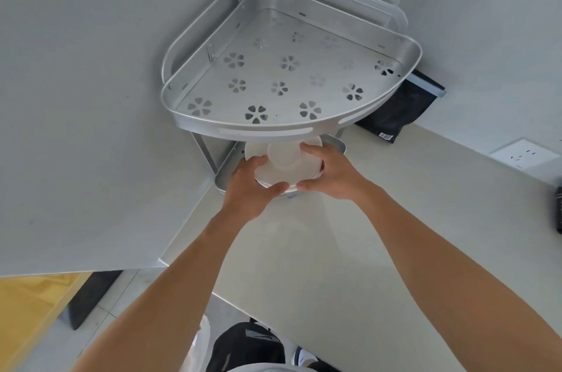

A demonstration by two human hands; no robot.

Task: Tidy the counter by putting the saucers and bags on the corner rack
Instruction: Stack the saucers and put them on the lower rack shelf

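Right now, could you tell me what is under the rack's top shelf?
White saucers sit stacked on the lower shelf, gripped by the left hand and right hand. The top shelf covers the rest of that shelf.

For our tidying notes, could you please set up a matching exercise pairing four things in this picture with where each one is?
Things:
1. saucers
2. black bag
3. top shelf of the corner rack
4. wall socket

Places:
A. on the wall to the right, above the counter
B. bare, with flower-shaped cut-outs
C. on the counter, partly under the rack's right edge
D. at the lower shelf, in the grip of the left hand and right hand

Pairs: 1-D, 2-C, 3-B, 4-A
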